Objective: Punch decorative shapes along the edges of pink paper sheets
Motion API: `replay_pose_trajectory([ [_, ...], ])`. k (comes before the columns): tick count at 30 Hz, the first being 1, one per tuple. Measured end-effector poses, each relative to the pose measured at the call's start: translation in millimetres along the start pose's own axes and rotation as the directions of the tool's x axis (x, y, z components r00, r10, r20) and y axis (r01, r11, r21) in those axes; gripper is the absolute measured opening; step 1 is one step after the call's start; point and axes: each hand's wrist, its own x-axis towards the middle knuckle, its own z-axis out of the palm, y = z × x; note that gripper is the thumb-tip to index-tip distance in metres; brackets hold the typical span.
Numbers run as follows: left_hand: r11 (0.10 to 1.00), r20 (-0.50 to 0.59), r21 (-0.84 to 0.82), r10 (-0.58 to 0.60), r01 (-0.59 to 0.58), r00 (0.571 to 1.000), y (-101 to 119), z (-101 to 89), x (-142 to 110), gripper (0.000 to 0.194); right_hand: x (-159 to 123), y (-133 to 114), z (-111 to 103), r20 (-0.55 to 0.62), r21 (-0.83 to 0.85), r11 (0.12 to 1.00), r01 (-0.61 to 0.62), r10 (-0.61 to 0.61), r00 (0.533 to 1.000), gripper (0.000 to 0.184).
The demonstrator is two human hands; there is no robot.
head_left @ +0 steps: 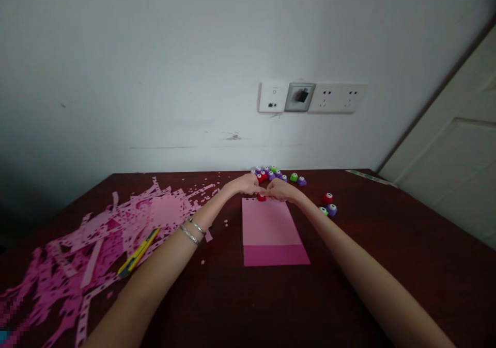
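A pink sheet of paper (269, 229) lies on the dark wooden table (387, 265), a darker pink sheet showing under its near edge. At its far edge sits a small red paper punch (262, 197). My left hand (245, 184) and my right hand (279, 189) meet over that punch, fingers curled and pressed on it from both sides. Two silver bangles ring my left wrist.
A cluster of small coloured punches (273, 173) stands behind my hands, with a few more punches (328, 204) to the right. Pink paper strips and scraps (96, 244) cover the table's left side, a yellow utility knife (138, 252) among them. Wall sockets (312, 97) sit above.
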Motion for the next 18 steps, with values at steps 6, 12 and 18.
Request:
replay_pose_trajectory([
  [6,0.993,-0.147,0.117,0.028,-0.010,0.989,3,3.0,-25,0.037,-10,9,-6,-0.017,0.089,0.996,0.018,-0.016,1.000,0.044],
  [12,0.955,-0.052,0.257,-0.139,0.147,0.989,12,15.2,-51,0.045,-11,21,-17,-0.001,0.024,0.979,0.205,-0.205,0.979,0.029],
  [18,0.955,-0.014,0.254,-0.156,0.154,0.988,6,21.8,-50,0.046,-12,16,-7,0.031,-0.062,0.950,0.306,-0.305,0.952,0.039],
])
